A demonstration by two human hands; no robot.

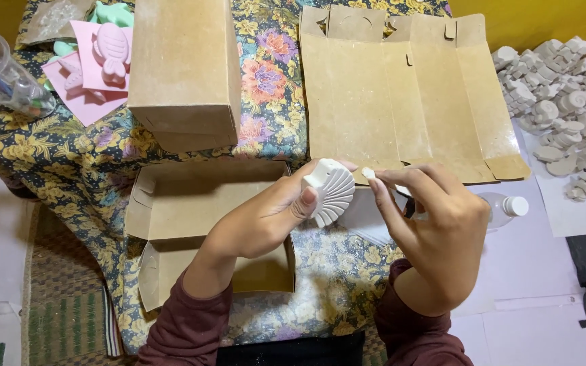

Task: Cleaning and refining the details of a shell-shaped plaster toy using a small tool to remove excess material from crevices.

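Note:
My left hand [266, 213] holds a white ribbed shell-shaped plaster piece [330, 191] above the flowered cloth. My right hand [435, 224] is close beside it, its fingertips pinched on a small white object [369, 173] at the shell's upper edge; what that object is I cannot tell. Both sleeves are dark maroon. An open brown cardboard box [191, 203] lies under my left forearm.
A closed brown box [184, 68] stands at the back, a flattened unfolded carton [401, 88] to its right. A heap of white plaster pieces [564, 102] lies far right. Pink moulds [96, 61], a clear cup with sticks [1, 74] and a small plastic bottle [506, 207] are nearby.

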